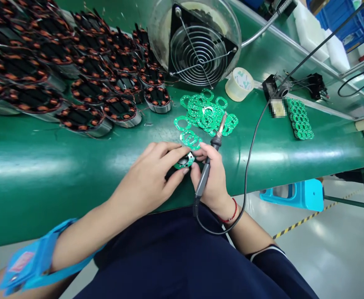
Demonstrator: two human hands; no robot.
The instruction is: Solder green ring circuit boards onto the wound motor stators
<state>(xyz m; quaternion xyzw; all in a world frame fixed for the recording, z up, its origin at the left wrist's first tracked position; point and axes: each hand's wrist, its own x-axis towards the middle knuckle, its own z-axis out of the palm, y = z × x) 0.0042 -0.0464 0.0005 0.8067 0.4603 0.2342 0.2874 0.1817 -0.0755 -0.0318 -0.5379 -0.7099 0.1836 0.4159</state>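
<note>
My left hand (150, 174) rests on the green bench and grips a wound motor stator (184, 160) with a green ring circuit board on top. My right hand (211, 174) holds a soldering iron (211, 160) like a pen, tip pointing away from me, and its fingertips also touch the stator. Another green ring board (190, 139) lies just beyond my fingers. A loose pile of green ring boards (208, 112) sits further back.
Several copper-wound stators (85, 83) crowd the bench's left half. A wire-guarded fan (200, 45) stands at the back, a tape roll (239, 83) beside it. More green boards (300, 118) lie at right. The iron's cable (250, 149) loops off the bench edge. A blue stool (296, 193) stands below.
</note>
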